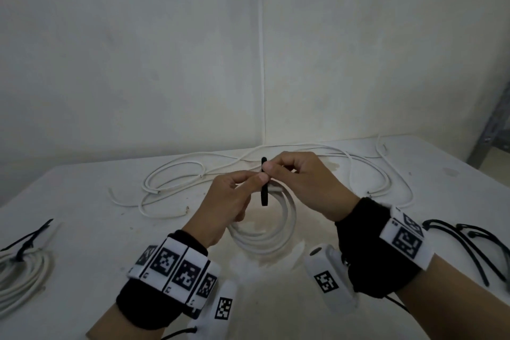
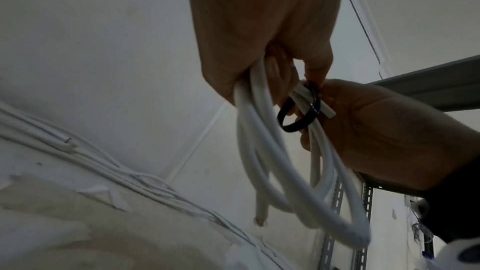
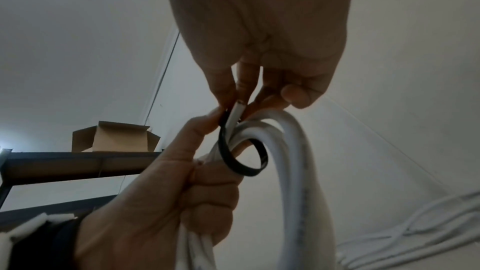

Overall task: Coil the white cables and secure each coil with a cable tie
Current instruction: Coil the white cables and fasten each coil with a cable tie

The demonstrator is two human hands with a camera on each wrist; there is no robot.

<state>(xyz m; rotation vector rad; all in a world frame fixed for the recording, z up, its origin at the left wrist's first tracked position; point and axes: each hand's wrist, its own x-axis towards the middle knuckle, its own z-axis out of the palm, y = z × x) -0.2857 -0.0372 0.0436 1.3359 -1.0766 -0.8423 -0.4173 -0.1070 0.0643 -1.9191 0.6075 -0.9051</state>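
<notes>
A white cable coil (image 1: 265, 232) hangs from my left hand (image 1: 234, 196), whose fingers are curled round its strands (image 2: 259, 130). A black cable tie (image 1: 264, 188) loops around the top of the coil (image 3: 293, 151); the loop (image 2: 298, 114) (image 3: 244, 157) is still wide and loose. My right hand (image 1: 292, 174) pinches the upper end of the tie between thumb and fingers, close against my left thumb. A short cut cable end (image 2: 324, 110) pokes through the loop. Both hands are raised above the white table (image 1: 110, 243).
Loose white cables (image 1: 176, 179) sprawl across the back of the table. A tied coil (image 1: 22, 273) lies at the left edge. Spare black ties (image 1: 474, 246) lie at the right. A metal shelf (image 3: 78, 163) carries a cardboard box (image 3: 116, 139).
</notes>
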